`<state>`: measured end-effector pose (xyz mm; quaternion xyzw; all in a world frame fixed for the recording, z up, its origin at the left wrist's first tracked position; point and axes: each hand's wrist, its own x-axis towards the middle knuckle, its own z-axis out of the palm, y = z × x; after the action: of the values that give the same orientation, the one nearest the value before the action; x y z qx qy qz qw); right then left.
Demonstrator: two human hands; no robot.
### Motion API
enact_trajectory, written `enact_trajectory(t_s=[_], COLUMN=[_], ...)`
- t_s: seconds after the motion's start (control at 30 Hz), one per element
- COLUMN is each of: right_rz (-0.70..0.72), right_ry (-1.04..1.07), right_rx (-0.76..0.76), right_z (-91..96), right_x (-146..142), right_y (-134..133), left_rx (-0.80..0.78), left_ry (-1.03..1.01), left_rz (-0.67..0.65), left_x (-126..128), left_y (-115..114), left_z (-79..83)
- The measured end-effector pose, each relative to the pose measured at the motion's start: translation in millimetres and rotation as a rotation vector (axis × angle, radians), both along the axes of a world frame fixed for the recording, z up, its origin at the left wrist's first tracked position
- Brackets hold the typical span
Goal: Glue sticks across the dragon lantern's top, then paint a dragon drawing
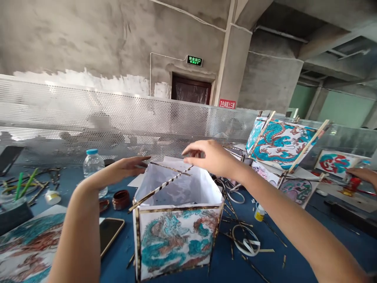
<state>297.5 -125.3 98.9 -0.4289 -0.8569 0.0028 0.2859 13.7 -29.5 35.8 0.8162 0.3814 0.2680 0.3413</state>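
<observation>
A square paper lantern (pixel 176 241) with dark stick edges and a teal and brown dragon painting stands before me, its top uncovered. Across its top runs a dark-and-pale striped stick (pixel 160 189), crossed near the far side by a thinner dark stick (pixel 169 168). My left hand (pixel 129 166) is at the far left corner, fingers stretched out; whether they touch the lantern I cannot tell. Over the far right corner hovers my right hand (pixel 210 158), thumb and fingers apart with nothing seen between them.
On the left are a water bottle (pixel 93 167), a brown paint jar (pixel 120 199), a phone (pixel 111 232) and a dragon painting (pixel 32 243). White tape rolls (pixel 246 239) and loose sticks lie right. Beyond stands another dragon lantern (pixel 284 143); another person's hand (pixel 363 173) is far right.
</observation>
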Motion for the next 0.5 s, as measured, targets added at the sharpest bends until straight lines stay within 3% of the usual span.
enact_trajectory(t_s=[0.13,0.27,0.37,0.5], right_rz=[0.162,0.174,0.093,-0.059], right_ry=[-0.148,-0.203,-0.011,0.482], right_rx=[-0.013,-0.015,0.019,0.108], right_z=[-9.4,-1.9,3.6,-8.0], right_x=[-15.7,-18.0,5.4,57.9], right_y=[-8.2,-12.0,-26.3,-57.5], left_rx=[-0.018,-0.038,-0.018,0.053], left_ry=[-0.014,-0.014,0.029,-0.005], left_rz=[0.028,0.037,0.066,0.183], left_x=[-7.0,-13.7,-15.8,-18.4], left_y=[-4.2,-6.3,-5.9,0.5], left_z=[-1.8,-2.8,-1.4,0.0])
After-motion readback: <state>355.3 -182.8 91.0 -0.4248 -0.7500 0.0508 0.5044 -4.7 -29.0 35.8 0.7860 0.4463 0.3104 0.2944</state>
